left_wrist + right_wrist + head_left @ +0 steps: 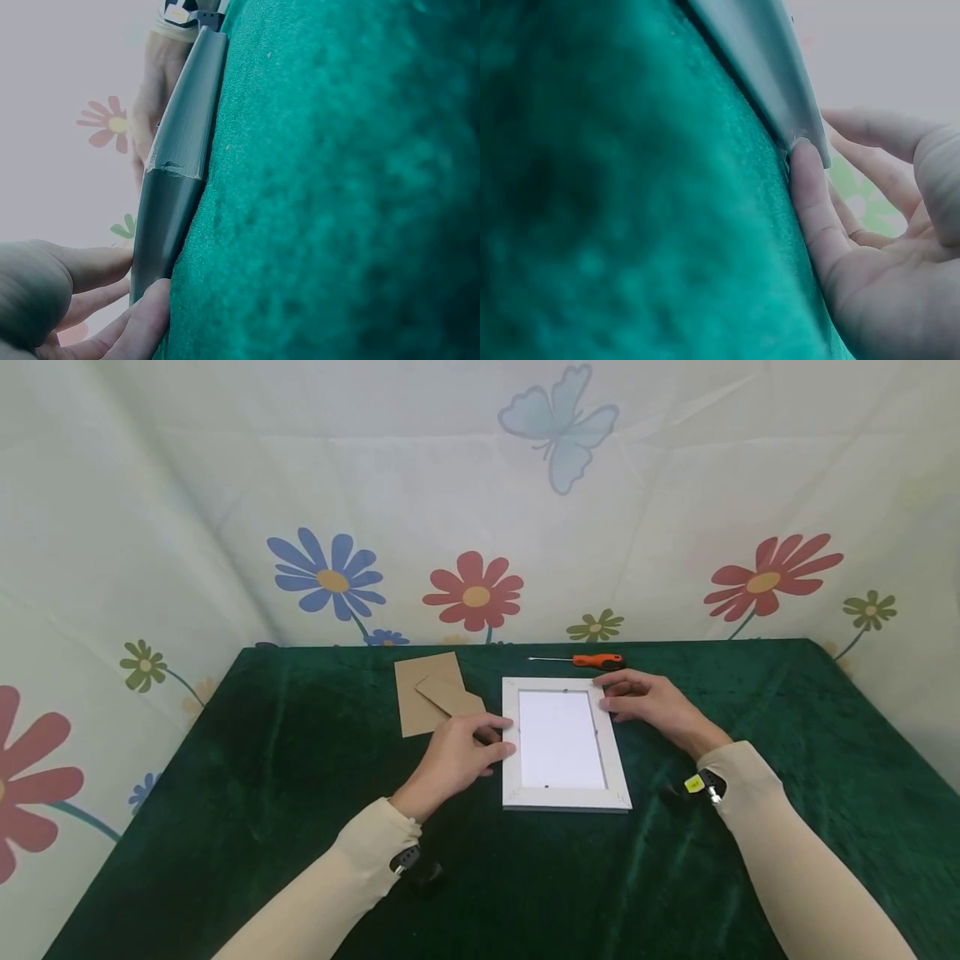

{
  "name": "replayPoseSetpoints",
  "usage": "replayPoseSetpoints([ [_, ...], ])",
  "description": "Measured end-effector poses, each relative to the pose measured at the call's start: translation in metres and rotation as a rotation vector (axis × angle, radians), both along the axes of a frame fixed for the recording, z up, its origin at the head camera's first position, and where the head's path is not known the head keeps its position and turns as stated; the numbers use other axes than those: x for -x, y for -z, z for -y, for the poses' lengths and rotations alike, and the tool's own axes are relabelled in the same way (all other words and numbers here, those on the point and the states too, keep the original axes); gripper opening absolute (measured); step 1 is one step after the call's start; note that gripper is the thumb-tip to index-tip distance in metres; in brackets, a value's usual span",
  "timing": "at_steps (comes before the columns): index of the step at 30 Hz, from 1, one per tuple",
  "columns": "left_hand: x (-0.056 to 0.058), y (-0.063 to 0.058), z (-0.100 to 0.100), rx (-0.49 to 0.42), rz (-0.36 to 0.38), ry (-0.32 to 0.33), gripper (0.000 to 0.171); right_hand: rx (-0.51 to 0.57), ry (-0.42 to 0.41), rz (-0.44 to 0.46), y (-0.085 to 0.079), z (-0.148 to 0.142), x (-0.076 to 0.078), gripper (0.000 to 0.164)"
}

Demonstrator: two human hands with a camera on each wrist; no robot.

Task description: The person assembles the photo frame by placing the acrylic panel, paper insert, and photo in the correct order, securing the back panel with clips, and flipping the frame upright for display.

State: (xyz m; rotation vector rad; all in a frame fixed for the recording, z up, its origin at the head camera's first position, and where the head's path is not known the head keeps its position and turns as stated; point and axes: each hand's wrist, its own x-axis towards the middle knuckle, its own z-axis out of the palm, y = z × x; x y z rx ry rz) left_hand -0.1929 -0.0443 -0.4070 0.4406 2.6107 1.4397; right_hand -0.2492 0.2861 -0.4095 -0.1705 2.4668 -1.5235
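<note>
A white picture frame [512, 781] lies on the green cloth, with a white sheet [561, 739] inside its opening and small dark tabs along the inner edges. My left hand [457, 756] pinches the frame's left side between thumb and fingers. In the left wrist view, a finger [150, 319] reaches low along the frame's edge, close over the cloth. At the upper right corner, my right hand [652, 706] grips the frame. The right wrist view has one finger [810, 176] against the underside of that corner, the thumb near the upper face.
Left of the frame lies a brown backing board [416, 706] with a folded stand flap [450, 697], partly behind my left hand. Beyond the frame is a screwdriver [596, 661] with an orange and black handle. A flower-printed curtain [645, 527] hangs behind the cloth-covered table [315, 752].
</note>
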Motion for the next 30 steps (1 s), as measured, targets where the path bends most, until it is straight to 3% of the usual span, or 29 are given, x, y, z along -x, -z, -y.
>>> replayPoseSetpoints([
  [24, 0.0005, -0.0002, -0.001, 0.027, -0.031, 0.006, 0.04, -0.047, 0.009, 0.013, 0.003, -0.0014, 0.0012, 0.06],
  [30, 0.0, -0.0052, 0.0012, 0.03, -0.043, 0.015, 0.037, -0.053, 0.022, 0.009, 0.0051, -0.0011, 0.0029, 0.06],
])
